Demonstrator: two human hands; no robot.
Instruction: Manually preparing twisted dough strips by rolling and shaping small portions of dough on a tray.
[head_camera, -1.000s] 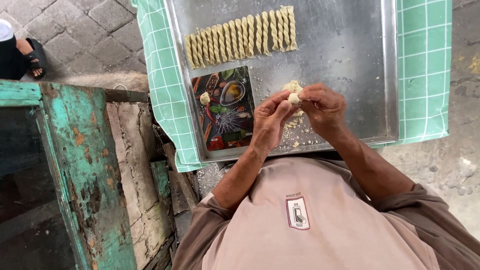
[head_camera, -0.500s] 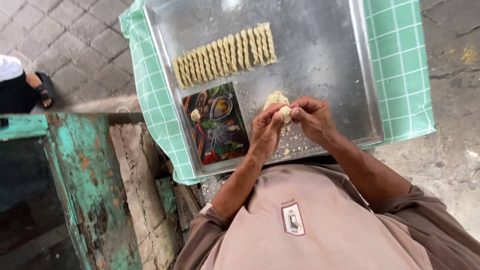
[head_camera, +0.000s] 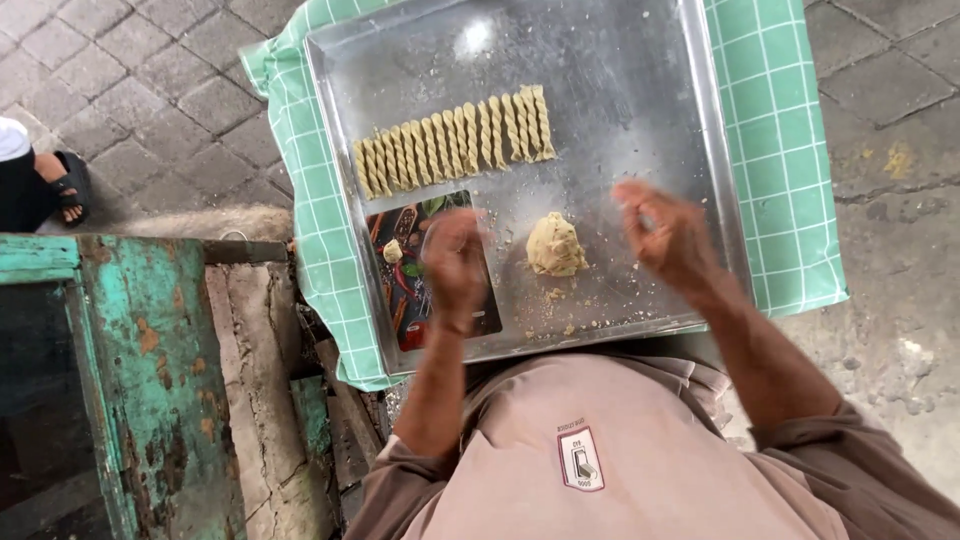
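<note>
A lump of pale dough sits alone on the metal tray near the middle of the frame, with loose crumbs scattered just below it toward the tray's near edge. The left hand is blurred, raised over a small dark printed board at the lower left of the tray; it grips nothing that can be seen, though how far its fingers are spread cannot be told through the blur. The right hand hovers to the right of the dough, apart from it, fingers loosely curled and spread, holding nothing. A small bit of dough rests on the board's left side. Higher on the tray, a row of twisted dough sticks lies side by side, slanting slightly upward to the right. The tray rests on a green and white checked cloth that shows along its left and right sides. At the lower left of the frame stands a worn turquoise wooden structure, and a sandalled foot of another person shows at the left edge on the paved ground.
</note>
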